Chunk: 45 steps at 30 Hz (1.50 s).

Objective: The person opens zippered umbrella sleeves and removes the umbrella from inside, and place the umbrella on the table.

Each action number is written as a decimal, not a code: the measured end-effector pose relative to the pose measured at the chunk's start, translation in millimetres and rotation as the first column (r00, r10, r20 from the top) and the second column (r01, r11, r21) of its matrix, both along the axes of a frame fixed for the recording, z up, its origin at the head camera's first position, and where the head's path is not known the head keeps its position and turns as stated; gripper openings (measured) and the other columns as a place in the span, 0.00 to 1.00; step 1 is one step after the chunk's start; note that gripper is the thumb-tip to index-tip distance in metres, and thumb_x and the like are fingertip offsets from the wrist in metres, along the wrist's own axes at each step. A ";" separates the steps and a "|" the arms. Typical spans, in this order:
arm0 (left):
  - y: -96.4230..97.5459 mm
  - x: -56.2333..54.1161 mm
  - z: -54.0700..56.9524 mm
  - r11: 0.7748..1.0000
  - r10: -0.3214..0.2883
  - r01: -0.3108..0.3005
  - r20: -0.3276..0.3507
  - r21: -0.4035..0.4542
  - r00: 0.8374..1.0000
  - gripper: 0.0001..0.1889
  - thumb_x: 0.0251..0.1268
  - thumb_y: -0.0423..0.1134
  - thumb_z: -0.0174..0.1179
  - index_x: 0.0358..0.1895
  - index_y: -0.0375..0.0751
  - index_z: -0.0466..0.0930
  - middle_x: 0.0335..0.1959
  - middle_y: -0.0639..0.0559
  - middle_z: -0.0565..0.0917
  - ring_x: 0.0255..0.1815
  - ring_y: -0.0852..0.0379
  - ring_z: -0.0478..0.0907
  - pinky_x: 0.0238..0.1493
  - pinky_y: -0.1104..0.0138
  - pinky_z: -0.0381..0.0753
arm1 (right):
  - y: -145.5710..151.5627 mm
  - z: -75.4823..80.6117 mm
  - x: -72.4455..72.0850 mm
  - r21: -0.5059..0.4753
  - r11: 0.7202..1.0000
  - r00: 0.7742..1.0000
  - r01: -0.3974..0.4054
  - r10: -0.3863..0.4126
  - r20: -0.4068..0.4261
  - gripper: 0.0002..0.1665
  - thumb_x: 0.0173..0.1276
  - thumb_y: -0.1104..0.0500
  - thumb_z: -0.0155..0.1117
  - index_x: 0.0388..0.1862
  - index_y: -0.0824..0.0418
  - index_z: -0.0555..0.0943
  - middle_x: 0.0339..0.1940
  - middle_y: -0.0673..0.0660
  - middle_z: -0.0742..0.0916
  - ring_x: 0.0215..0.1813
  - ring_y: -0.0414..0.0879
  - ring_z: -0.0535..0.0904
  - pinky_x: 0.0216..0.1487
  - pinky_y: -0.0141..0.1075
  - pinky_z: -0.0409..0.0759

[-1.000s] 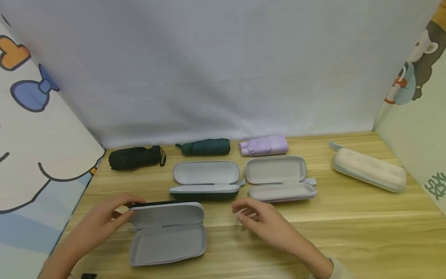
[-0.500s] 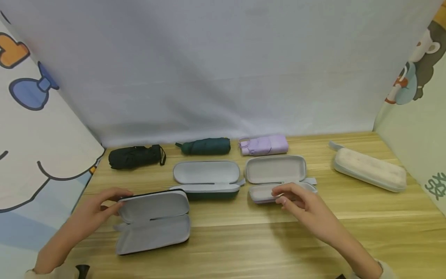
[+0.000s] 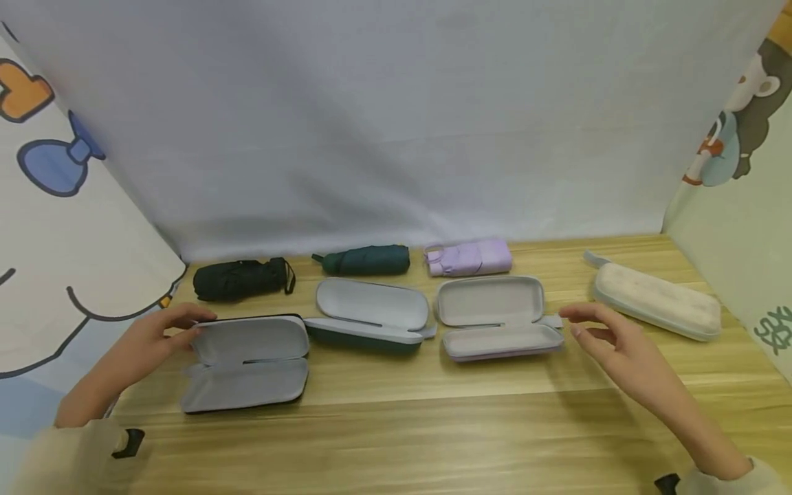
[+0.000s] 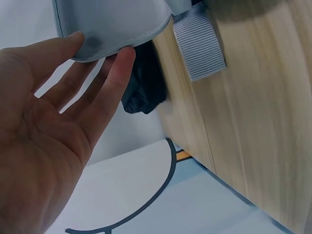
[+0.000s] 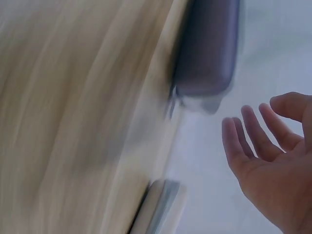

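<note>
At the left, my left hand (image 3: 148, 344) pinches the lid corner of an opened black hard case with grey lining (image 3: 244, 385); in the left wrist view thumb and fingers (image 4: 126, 66) lie on either side of the lid's edge. A grey ribbed tab (image 4: 200, 44) sticks out beside it. My right hand (image 3: 619, 350) is over the table at the right, loosely bent and holding nothing, between an opened lilac case (image 3: 501, 340) and a closed cream case (image 3: 658, 299). An opened dark green case (image 3: 365, 337) lies in the middle, close against the black one.
Three folded umbrellas lie in a row at the back: black (image 3: 238, 280), dark green (image 3: 368, 260) and lilac (image 3: 473, 258). A pale cloth backdrop (image 3: 396, 137) rises behind them. Printed panels stand at the left (image 3: 56, 275) and right (image 3: 742, 227).
My left hand has shifted the black case left and away from me. The green case has turned slightly. My right hand has moved right, past the lilac case towards the cream one.
</note>
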State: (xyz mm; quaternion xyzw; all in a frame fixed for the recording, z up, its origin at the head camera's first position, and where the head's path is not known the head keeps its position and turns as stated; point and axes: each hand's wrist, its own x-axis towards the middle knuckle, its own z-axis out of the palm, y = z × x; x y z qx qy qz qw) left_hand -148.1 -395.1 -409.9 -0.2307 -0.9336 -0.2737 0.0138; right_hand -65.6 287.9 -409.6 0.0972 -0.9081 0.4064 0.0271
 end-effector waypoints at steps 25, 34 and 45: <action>-23.5 -58.6 5.2 0.973 0.205 -0.193 0.089 -0.123 0.975 0.15 0.81 0.34 0.54 0.63 0.30 0.78 0.60 0.25 0.80 0.47 0.34 0.86 0.35 0.65 0.86 | 103.3 -32.1 -49.7 0.397 0.896 0.943 0.200 -0.066 -0.326 0.32 0.63 0.65 0.74 0.62 0.77 0.73 0.59 0.82 0.77 0.59 0.80 0.70 0.58 0.72 0.62; -24.7 -59.1 2.1 0.965 0.228 -0.212 0.096 -0.156 0.969 0.17 0.82 0.38 0.53 0.66 0.33 0.76 0.64 0.26 0.78 0.55 0.29 0.83 0.44 0.48 0.85 | 124.9 -27.3 -54.5 0.555 0.811 0.983 0.185 -0.158 -0.097 0.45 0.70 0.50 0.73 0.71 0.76 0.64 0.65 0.86 0.71 0.60 0.85 0.65 0.51 0.78 0.65; -22.0 -47.8 -4.5 0.966 0.230 -0.213 0.115 -0.148 0.966 0.16 0.82 0.36 0.54 0.65 0.37 0.78 0.64 0.27 0.78 0.58 0.27 0.80 0.47 0.40 0.83 | 132.6 -28.6 -60.2 0.589 0.785 0.980 0.192 -0.179 -0.082 0.48 0.66 0.48 0.77 0.74 0.71 0.65 0.65 0.85 0.72 0.58 0.87 0.68 0.48 0.82 0.65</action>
